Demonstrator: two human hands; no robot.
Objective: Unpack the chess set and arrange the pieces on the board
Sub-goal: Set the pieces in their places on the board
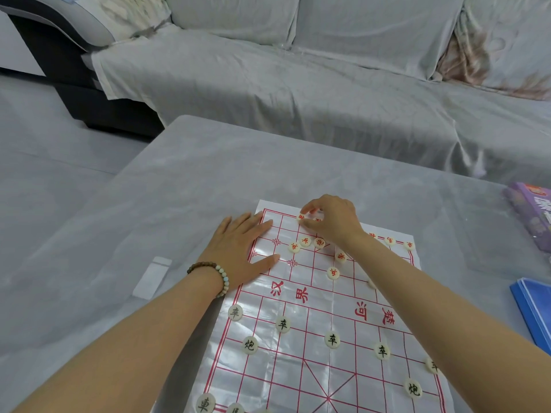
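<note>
Right grip (331, 219) pinches one cream, red-marked piece (300, 217); left grip (238, 251) lies flat on the board (313, 308) beside it. Five more lie nearer.

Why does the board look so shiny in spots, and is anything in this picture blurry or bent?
Head view: the glossy board reflects white glare beside the left hand and down its middle; the right hand pinching a red piece is sharp, while the purple box at the right edge looks smeared; the wide lens bows the table edge; shadows are faint.
</note>
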